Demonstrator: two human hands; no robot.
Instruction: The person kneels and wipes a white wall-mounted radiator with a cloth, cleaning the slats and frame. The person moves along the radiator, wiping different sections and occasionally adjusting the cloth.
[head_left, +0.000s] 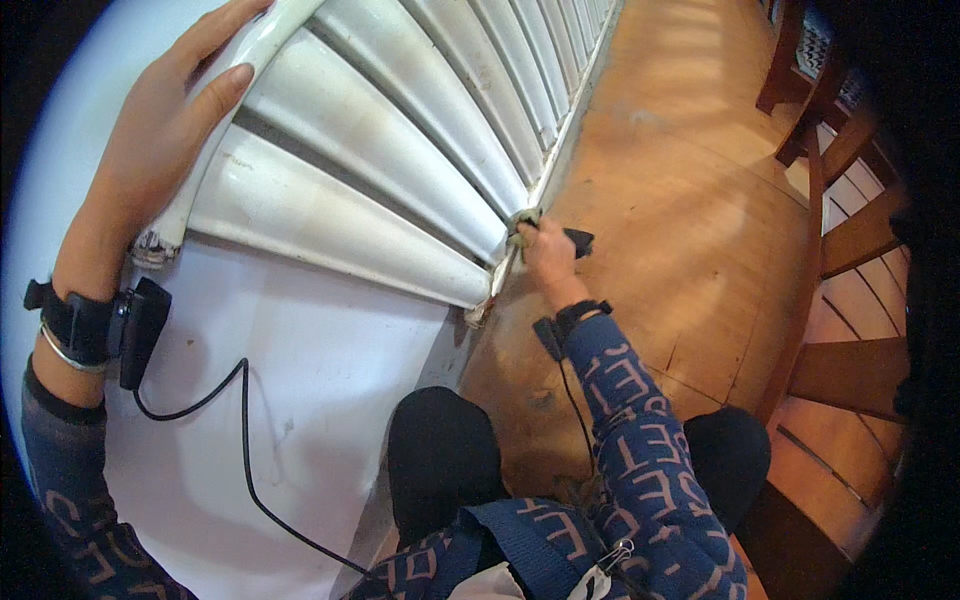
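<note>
A white metal radiator (352, 187) with wide vertical sections runs along the wall. My left hand (161, 124) rests on its rounded top rail (217, 105), with the thumb on the near side and the other fingers partly hidden. Low down, at the radiator's bottom edge, my right hand (551, 251) grips a greenish cloth (523, 225) pressed against the foot of the sections. Both wrists carry black straps with devices and cables.
Brown wooden flooring (645, 285) lies right of the radiator. Dark wooden furniture with slats (847, 375) stands along the right side. A white wall (285, 360) is at the left. My knees are bent below, and a black cable (247, 450) hangs from the left wrist.
</note>
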